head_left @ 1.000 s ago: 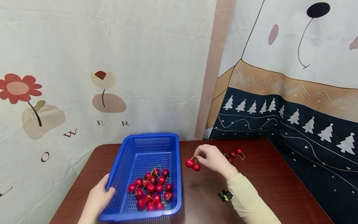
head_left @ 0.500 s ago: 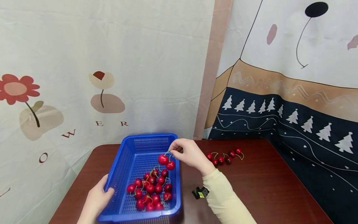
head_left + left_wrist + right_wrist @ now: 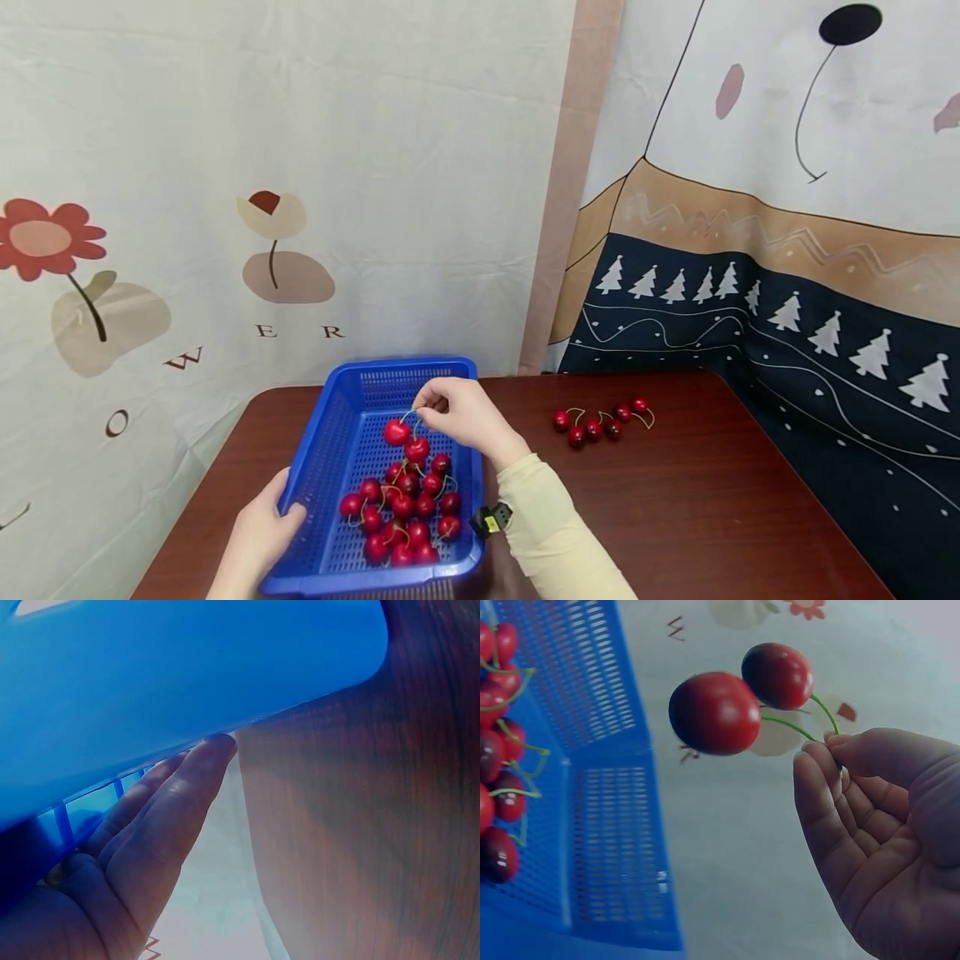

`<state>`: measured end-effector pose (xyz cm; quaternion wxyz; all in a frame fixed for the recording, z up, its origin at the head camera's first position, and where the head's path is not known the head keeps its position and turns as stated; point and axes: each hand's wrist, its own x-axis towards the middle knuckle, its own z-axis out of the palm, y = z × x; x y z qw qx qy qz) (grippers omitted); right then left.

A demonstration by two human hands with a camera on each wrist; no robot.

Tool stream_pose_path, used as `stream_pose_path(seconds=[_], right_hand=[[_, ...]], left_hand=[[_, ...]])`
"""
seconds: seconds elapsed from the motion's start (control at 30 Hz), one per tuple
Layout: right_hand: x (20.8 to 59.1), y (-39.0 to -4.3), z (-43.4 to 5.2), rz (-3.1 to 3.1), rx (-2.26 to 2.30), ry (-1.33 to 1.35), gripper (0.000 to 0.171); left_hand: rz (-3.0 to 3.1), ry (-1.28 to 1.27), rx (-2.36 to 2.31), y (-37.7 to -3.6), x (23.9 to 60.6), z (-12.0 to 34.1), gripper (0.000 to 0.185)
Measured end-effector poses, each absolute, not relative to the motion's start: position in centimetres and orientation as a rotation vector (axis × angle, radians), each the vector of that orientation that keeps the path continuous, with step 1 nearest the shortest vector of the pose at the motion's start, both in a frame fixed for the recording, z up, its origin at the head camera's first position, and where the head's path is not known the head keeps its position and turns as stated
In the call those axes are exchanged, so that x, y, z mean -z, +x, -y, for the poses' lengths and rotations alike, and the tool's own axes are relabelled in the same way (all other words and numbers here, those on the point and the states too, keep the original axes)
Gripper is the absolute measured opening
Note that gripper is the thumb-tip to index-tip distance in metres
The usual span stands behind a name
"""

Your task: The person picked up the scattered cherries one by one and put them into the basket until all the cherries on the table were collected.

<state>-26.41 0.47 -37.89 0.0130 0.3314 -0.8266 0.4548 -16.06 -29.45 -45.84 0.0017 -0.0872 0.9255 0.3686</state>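
Observation:
My right hand [image 3: 465, 417] pinches the green stems of a joined pair of red cherries [image 3: 397, 432] between thumb and fingertips. In the head view the pair hangs over the blue basket [image 3: 360, 581], above the cherries lying in it. The right wrist view shows both held cherries [image 3: 714, 712] dangling from the fingertips. My left hand [image 3: 258, 529] grips the basket's left side, thumb over the rim. From the left wrist, fingers [image 3: 169, 825] reach up under the rim's overhang. Several stemmed cherries [image 3: 402, 506] are heaped in the basket's near half.
On the brown wooden table [image 3: 660, 517], right of the basket, several more cherries [image 3: 576, 437] lie in a loose row with their stems. A pale printed curtain [image 3: 420, 208] hangs behind the table. A small black device [image 3: 491, 520] is at the right wrist.
My right hand has carried the cherry pair leftward from above the table to over the basket. The table cherries it partly covered now show fully. My left hand keeps its grip on the basket.

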Motion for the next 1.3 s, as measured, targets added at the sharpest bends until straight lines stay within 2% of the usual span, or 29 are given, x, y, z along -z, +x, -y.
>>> stream_pose_path(seconds=[0.4,1.3], right_hand=[[40.8,-26.9,1.3,2.755,-1.332,0.970,0.005],[42.6,-27.0,3.6,3.131,-1.133,0.949,0.018]], left_hand=[[-2.918,-0.273,-1.144,-16.1,45.8,29.4,0.060],[-2.904,-0.273,-1.141,-16.2,45.9,29.5,0.060]])
